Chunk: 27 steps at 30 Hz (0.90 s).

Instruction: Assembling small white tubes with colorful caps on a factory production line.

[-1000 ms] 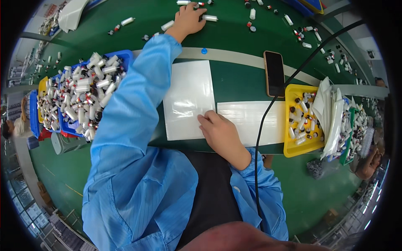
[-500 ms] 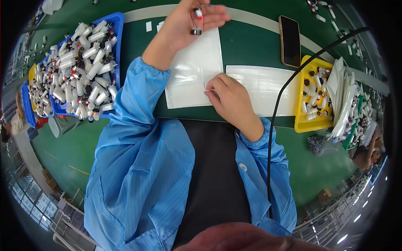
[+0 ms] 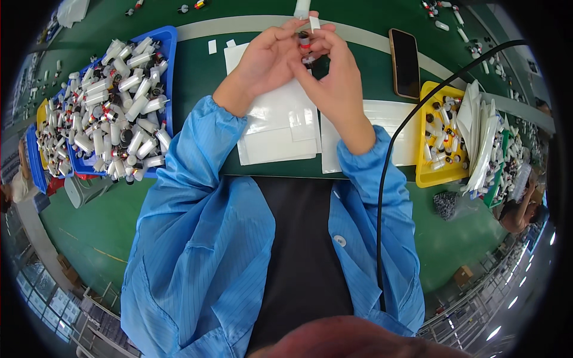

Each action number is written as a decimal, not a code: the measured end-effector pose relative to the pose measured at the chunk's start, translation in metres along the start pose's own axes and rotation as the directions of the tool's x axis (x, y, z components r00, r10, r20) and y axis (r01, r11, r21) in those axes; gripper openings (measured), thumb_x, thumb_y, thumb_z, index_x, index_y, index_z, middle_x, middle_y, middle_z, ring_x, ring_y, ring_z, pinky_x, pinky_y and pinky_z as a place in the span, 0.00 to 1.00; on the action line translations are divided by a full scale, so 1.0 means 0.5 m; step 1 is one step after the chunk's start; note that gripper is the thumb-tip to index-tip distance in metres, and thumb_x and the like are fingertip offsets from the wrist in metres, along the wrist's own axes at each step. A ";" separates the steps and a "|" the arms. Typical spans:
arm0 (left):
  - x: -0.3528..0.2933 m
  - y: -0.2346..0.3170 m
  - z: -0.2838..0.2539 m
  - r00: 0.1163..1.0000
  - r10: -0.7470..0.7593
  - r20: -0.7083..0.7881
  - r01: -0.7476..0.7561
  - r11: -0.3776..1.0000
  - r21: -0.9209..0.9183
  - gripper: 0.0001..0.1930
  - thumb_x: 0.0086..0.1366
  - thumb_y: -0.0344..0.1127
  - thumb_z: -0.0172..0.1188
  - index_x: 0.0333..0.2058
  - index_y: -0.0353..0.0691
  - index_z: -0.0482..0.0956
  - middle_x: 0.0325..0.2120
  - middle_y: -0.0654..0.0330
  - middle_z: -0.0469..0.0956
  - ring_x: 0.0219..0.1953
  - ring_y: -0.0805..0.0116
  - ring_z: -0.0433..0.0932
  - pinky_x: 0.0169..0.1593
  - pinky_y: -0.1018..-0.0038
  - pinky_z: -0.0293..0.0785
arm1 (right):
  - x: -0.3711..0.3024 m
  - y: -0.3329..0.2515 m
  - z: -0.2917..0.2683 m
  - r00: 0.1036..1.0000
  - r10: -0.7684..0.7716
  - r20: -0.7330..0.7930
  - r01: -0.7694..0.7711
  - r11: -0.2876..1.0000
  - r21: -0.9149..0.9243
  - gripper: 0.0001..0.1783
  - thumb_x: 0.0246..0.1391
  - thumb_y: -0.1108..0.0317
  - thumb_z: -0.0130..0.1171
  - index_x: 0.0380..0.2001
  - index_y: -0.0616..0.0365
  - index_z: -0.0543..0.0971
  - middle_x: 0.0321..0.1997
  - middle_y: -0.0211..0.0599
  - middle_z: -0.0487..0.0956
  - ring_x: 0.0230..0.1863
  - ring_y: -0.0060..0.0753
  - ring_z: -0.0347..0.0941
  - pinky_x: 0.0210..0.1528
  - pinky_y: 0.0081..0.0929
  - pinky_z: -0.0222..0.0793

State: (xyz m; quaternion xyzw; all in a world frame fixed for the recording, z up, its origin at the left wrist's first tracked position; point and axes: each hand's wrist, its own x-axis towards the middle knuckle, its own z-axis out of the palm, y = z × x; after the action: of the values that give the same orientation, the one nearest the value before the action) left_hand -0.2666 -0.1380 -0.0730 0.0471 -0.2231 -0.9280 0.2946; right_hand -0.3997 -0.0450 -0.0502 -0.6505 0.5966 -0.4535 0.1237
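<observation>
My left hand (image 3: pixel 258 67) is palm up above the white sheets (image 3: pixel 277 128), its fingers curled around a small cylindrical part (image 3: pixel 304 40) in black, red and white. A second dark-ended piece (image 3: pixel 308 60) sits just below it, between the two hands. My right hand (image 3: pixel 339 77) comes in from the right, closed, with a small white label (image 3: pixel 314 24) at its fingertips. A whitish translucent tube (image 3: pixel 302 8) shows just beyond my left fingertips; whether they grip it is hidden.
A blue bin (image 3: pixel 173 71) heaped with white tubes stands at the left. To the right are a phone (image 3: pixel 404 64), a yellow tray (image 3: pixel 422 173) of small parts and a stack of white sheets (image 3: pixel 477 134). A black cable (image 3: pixel 391 158) crosses in front. Small white labels (image 3: pixel 212 46) lie at the back left.
My right hand has risen from the white sheet to meet my left hand, bringing a white label. My left hand has turned and curled its fingers around the small part.
</observation>
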 end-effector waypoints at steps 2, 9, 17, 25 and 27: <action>-0.003 -0.008 -0.010 1.000 0.020 0.024 -0.022 0.994 0.104 0.26 0.72 0.35 0.40 0.67 0.36 0.61 0.69 0.45 0.60 0.66 0.56 0.67 0.70 0.63 0.62 | -0.008 0.016 0.017 0.994 0.085 -0.061 -0.076 0.987 0.141 0.23 0.53 0.76 0.66 0.52 0.61 0.70 0.38 0.32 0.80 0.38 0.23 0.77 0.43 0.23 0.73; -0.007 0.007 -0.026 0.993 0.114 -0.039 -0.057 0.730 0.681 0.26 0.68 0.22 0.55 0.64 0.35 0.67 0.56 0.53 0.77 0.56 0.66 0.77 0.62 0.71 0.72 | -0.015 0.052 0.021 0.976 0.143 -0.163 -0.088 0.948 0.307 0.26 0.53 0.76 0.66 0.53 0.61 0.68 0.34 0.32 0.82 0.35 0.24 0.78 0.43 0.24 0.74; -0.003 0.010 -0.024 0.975 0.205 -0.089 -0.079 0.689 0.720 0.20 0.70 0.25 0.58 0.60 0.34 0.72 0.50 0.53 0.81 0.52 0.71 0.80 0.57 0.75 0.75 | -0.013 0.061 0.030 0.981 0.112 -0.157 -0.041 0.918 0.394 0.22 0.55 0.77 0.66 0.51 0.62 0.70 0.36 0.33 0.82 0.39 0.24 0.78 0.47 0.24 0.73; -0.005 0.012 -0.021 0.983 0.166 -0.075 -0.095 0.819 0.565 0.20 0.71 0.23 0.56 0.60 0.33 0.68 0.50 0.55 0.80 0.50 0.69 0.79 0.55 0.73 0.76 | 0.019 0.074 -0.047 0.889 0.308 0.339 -0.434 0.332 0.837 0.08 0.62 0.73 0.61 0.42 0.64 0.80 0.36 0.35 0.81 0.36 0.23 0.76 0.41 0.19 0.71; -0.002 0.006 -0.024 0.982 0.186 -0.039 -0.121 0.772 0.623 0.19 0.72 0.24 0.56 0.60 0.33 0.69 0.49 0.56 0.80 0.50 0.70 0.79 0.54 0.73 0.76 | 0.022 0.070 -0.043 0.872 0.336 0.356 -0.463 0.332 0.822 0.08 0.62 0.71 0.61 0.41 0.64 0.82 0.34 0.34 0.81 0.33 0.22 0.75 0.36 0.18 0.70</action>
State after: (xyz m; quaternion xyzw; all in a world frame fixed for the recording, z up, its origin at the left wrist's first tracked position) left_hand -0.2616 -0.1441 -0.0827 0.1683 -0.5027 -0.7730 0.3485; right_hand -0.4403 -0.0554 -0.0579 -0.3456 0.4006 -0.6113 0.5886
